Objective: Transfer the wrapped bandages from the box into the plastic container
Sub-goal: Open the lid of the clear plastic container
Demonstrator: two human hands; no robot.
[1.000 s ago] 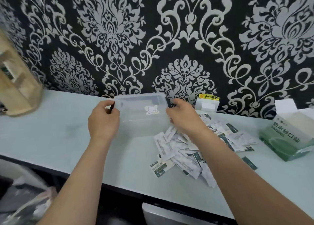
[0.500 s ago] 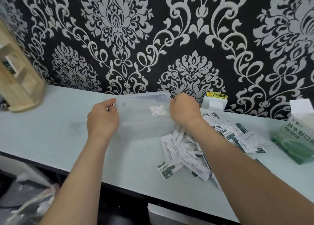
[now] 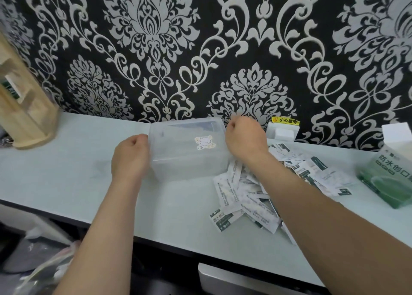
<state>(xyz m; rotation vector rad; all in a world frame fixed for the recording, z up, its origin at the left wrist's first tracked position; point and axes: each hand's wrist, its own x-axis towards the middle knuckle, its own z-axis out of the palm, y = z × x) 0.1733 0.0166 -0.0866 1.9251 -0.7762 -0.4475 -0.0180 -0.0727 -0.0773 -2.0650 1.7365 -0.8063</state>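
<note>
A clear plastic container (image 3: 187, 158) with a small sticker on its lid stands on the pale counter near the wall. My left hand (image 3: 130, 158) grips its left side with curled fingers. My right hand (image 3: 244, 139) grips its right edge near the back corner. A heap of wrapped bandages (image 3: 247, 196) in white and dark green wrappers lies on the counter right of the container, partly under my right forearm. The green and white bandage box (image 3: 389, 174) stands open at the far right.
A wooden rack (image 3: 24, 114) stands at the left end of the counter (image 3: 66, 178). A small white socket block with a yellow label (image 3: 283, 129) sits against the patterned wall. The counter's front edge runs below my forearms, with bags underneath at left.
Both hands have stayed on the container's sides. The right hand has shifted slightly up toward the back corner. The camera has moved closer, a little to the left.
</note>
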